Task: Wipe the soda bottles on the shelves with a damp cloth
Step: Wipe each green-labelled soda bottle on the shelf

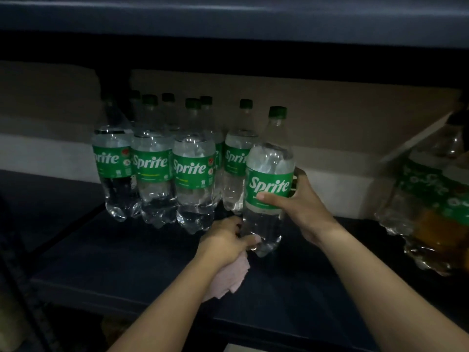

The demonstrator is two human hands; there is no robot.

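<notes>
One Sprite bottle under wipe: right hand grips its label, left hand presses pink cloth at base. Remaining bottles left of it, status unclear.

Dark shelf, dimly lit, loaded with soda bottles.

Cluster of upright clear Sprite bottles with green caps and labels at the middle left, in at least two rows. Shrink-wrapped pack of bottles at the right edge, well apart from the cluster. Brown cardboard along the back, behind the bottles. Underside of another shelf overhead.
</notes>
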